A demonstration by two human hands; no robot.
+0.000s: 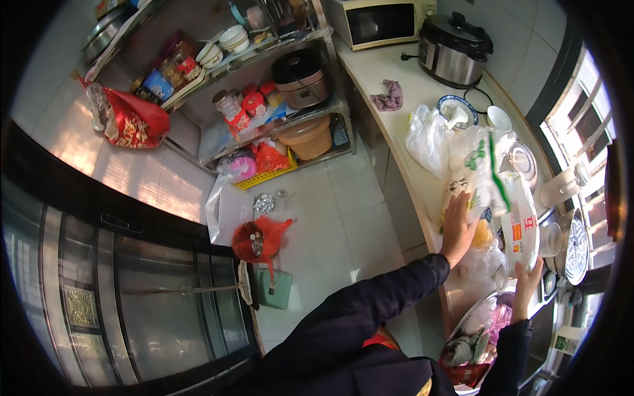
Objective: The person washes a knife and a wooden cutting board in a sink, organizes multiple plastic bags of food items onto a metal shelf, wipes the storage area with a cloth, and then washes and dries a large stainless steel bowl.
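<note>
On the counter, my left hand (pixel 459 227) lies against a printed plastic food bag (pixel 458 185), fingers spread over its near side; whether it grips the bag is unclear. My right hand (pixel 528 282) holds the lower end of a white printed package (pixel 520 222), its thumb and fingers at the edge. Between the hands are clear plastic bags (pixel 480 262), one with something yellow inside. A green-striped clear wrapper (pixel 488 173) stands up above the printed bag, partly blurred. Just beyond it lies a white plastic bag (pixel 428 141).
Farther back on the counter (pixel 366 62) are a purple cloth (pixel 389 95), a blue-rimmed bowl (pixel 458 111), a pressure cooker (pixel 453 52) and a microwave (pixel 381 22). A basin of bagged food (pixel 475 331) sits near my right forearm. A red bag-lined bin (pixel 255 240) stands on the floor.
</note>
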